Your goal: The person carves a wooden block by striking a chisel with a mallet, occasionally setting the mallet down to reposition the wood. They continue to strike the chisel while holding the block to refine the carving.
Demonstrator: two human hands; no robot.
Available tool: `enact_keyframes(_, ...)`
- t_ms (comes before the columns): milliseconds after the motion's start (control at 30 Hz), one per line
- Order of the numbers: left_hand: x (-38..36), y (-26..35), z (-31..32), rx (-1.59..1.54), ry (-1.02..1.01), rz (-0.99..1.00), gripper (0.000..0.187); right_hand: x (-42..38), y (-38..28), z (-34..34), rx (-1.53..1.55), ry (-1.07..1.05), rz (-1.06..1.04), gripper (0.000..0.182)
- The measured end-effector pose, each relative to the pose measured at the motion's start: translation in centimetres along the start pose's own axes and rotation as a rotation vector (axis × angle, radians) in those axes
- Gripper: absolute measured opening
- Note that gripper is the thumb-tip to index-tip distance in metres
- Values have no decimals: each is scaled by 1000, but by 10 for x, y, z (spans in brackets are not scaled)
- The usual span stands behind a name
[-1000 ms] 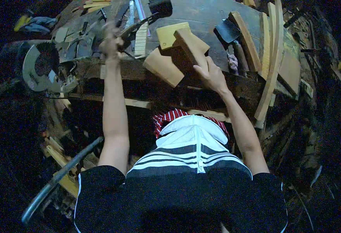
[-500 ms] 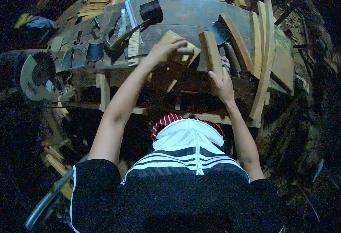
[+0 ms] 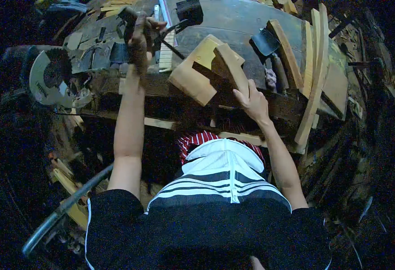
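My right hand [image 3: 254, 104] is closed around the lower end of a wooden block [image 3: 231, 65], which tilts up to the left over the bench edge. Against its left side lies a yellowish wooden piece [image 3: 205, 48], with a browner wood face [image 3: 193, 84] toward me. My left hand [image 3: 145, 33] reaches to the far left of the bench, among dark tools. Motion and shadow smear its fingers, so its hold cannot be made out. A dark object [image 3: 128, 17] shows beside it, and a dark square-headed tool [image 3: 190, 12] lies to its right.
A circular saw [image 3: 40, 81] with a toothed blade sits at the left end of the bench [image 3: 233, 18]. A segmented pale strip [image 3: 166, 56] lies near my left hand. On the right are a flat dark blade [image 3: 266, 42] and several long wood strips [image 3: 312, 85].
My left hand has left the yellowish wood and moved up and left to the dark tools. The block in my right hand has shifted left and tilted, and the view has moved slightly.
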State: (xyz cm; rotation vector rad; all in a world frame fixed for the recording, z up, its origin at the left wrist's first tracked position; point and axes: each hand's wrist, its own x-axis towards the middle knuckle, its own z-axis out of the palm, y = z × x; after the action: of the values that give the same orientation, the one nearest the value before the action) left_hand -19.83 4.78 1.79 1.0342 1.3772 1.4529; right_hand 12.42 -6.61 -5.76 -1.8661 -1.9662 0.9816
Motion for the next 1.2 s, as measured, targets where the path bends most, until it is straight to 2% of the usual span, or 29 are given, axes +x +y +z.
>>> enact_keyframes(33,-3,2,2,75,53,21,30,1,0,0,-3,-5,-6,54)
enact_keyframes(133,0,-29,17,-133,109,331,40,1,3,2,-37,21,-30,54)
enact_keyframes(167,-9,-11,30,-101,266,230,27,2,4,3,-50,21,-39,54)
enact_keyframes(233,-6,-22,38,-151,423,216,26,1,4,3,-68,20,-45,54)
enact_keyframes(267,-6,-24,44,-177,502,210,26,1,2,3,-88,25,-39,54)
enact_keyframes(333,-4,-23,46,-257,586,110,40,0,0,1,-111,29,-32,54)
enact_keyframes(367,-5,-22,48,-198,584,79,47,0,0,1,-108,18,-30,54)
enact_keyframes(600,1,-25,56,-268,672,76,49,0,-4,-2,-112,-11,-8,54)
enact_keyframes(667,7,-33,55,-349,635,153,49,-1,-6,-5,-96,-14,-12,53)
enact_keyframes(767,9,-43,51,-300,562,152,44,0,-6,-5,-92,-36,-2,53)
enact_keyframes(800,25,-65,39,-296,567,143,44,0,-4,-4,-105,-51,11,54)
enact_keyframes(867,64,-121,2,-436,400,117,46,1,-1,-2,-116,-40,-2,54)
enact_keyframes(900,19,-63,48,-529,378,70,80,1,-1,0,-125,-17,-16,54)
enact_keyframes(933,13,-48,51,-522,386,65,80,2,0,1,-122,-28,-16,54)
enact_keyframes(1000,6,-35,55,-294,514,45,71,1,-2,1,-108,-28,-4,55)
enact_keyframes(1033,7,-31,67,-347,634,153,63,0,-5,-2,-88,-21,-22,55)
enact_keyframes(1067,12,-39,62,-347,636,148,63,-1,-8,-4,-90,-25,-20,55)
enact_keyframes(1100,18,-46,57,-290,651,54,61,-1,-10,-6,-82,-36,4,52)
enact_keyframes(1200,19,-58,51,-222,674,-60,59,-1,-5,-1,-66,-43,16,49)
